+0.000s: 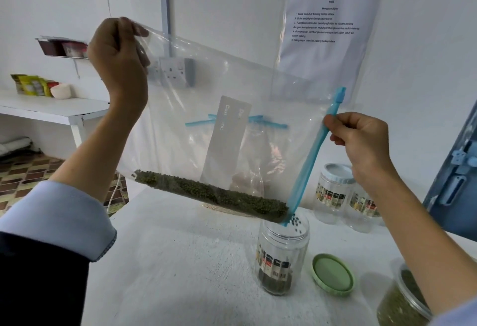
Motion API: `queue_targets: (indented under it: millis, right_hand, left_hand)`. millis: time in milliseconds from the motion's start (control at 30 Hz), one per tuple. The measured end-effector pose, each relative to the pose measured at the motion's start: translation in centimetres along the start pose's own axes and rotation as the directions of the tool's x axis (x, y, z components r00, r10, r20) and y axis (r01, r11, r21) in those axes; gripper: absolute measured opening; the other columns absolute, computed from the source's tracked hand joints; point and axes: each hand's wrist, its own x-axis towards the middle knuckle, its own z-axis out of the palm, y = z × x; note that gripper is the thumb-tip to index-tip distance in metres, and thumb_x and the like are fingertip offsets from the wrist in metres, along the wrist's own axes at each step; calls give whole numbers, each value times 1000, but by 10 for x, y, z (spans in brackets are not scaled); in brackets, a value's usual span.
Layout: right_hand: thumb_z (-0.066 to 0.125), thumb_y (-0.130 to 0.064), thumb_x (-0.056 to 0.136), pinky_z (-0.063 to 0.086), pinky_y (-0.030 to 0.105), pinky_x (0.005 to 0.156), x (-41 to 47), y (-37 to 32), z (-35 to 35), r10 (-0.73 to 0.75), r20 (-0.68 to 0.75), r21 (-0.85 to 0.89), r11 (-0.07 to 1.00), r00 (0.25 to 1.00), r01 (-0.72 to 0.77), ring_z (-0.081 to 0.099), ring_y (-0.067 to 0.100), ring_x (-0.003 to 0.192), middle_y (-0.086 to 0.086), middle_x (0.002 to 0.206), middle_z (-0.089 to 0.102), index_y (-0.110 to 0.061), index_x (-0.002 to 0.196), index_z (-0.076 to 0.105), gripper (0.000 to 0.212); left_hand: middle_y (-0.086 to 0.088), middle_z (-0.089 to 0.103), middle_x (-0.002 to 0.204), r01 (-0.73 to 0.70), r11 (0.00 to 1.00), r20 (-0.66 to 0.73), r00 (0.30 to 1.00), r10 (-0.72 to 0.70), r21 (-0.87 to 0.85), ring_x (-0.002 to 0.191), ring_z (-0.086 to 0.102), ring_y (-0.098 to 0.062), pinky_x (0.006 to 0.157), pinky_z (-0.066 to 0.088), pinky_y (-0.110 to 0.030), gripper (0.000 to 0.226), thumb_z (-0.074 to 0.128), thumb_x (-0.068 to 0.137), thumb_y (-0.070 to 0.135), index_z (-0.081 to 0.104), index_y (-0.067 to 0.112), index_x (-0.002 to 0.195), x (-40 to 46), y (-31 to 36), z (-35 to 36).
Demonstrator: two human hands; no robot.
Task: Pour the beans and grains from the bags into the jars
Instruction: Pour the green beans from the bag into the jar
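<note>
A large clear zip bag [219, 88] hangs tilted over the table, with green beans [214, 195] gathered along its lower edge. My left hand [117, 51] pinches its upper left corner, raised high. My right hand [361, 137] grips the bag's blue zip strip [313, 155] at the right side. The bag's lowest corner sits over an open clear jar [282, 256], and several beans [295, 221] drop into its mouth. A layer of beans lies in the jar's bottom. The jar's green lid [333, 274] lies on the table beside it.
Behind the held bag, another bag with a blue zip [258, 119] stands on the white table [167, 261]. Two lidded jars [333, 191] stand at the back right. A jar filled with green beans [402, 300] is at the bottom right. A blue door [456, 170] is at right.
</note>
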Motion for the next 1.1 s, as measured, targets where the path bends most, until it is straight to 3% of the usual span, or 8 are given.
queue_targets:
  millis: [200, 500, 667, 933, 1100]
  right_hand:
    - [68, -12, 86, 45, 17, 66, 4, -2, 4, 14, 20, -25, 1000, 1000, -14, 49, 9, 62, -1, 68, 57, -19, 70, 62, 19]
    - [69, -12, 85, 45, 17, 69, 9, -7, 9, -4, 49, -9, 1000, 999, 5, 50, 10, 64, 0, 67, 57, -19, 67, 62, 21]
    - [69, -13, 86, 40, 1, 56, 9, -7, 13, -15, 51, -27, 1000, 999, 17, 51, 8, 64, -2, 66, 57, -19, 67, 61, 21]
    - [69, -11, 85, 39, -1, 55, 6, -11, 18, -19, 58, 2, 1000, 998, 19, 51, 4, 62, -4, 66, 58, -19, 66, 61, 22]
    - [69, -10, 85, 40, 0, 57, 7, -13, 18, -40, 84, 3, 999, 996, 40, 51, 4, 64, -3, 67, 58, -18, 67, 61, 21]
  left_hand:
    - [0, 54, 60, -8, 1000, 5, 1000, 8, -3, 38, 42, -8, 42, 29, -20, 26, 40, 93, 17, 54, 15, 71, 0, 0, -2]
    - [1, 54, 61, -5, 1000, -10, 1000, 5, 25, 38, 42, -5, 42, 30, -17, 27, 39, 96, 14, 55, 13, 75, 1, -6, -11]
    - [0, 55, 63, 3, 1000, -17, 1000, -3, 28, 39, 42, -6, 42, 30, -18, 27, 40, 96, 13, 55, 13, 74, 4, -9, -15]
    - [-1, 53, 62, -2, 1000, -5, 1000, 2, 26, 39, 42, -4, 43, 31, -17, 25, 39, 97, 13, 56, 4, 82, 6, -9, -16]
    - [-1, 53, 62, 4, 1000, -18, 1000, -4, 11, 39, 42, -5, 43, 30, -18, 25, 39, 97, 13, 55, 10, 77, 8, -9, -18]
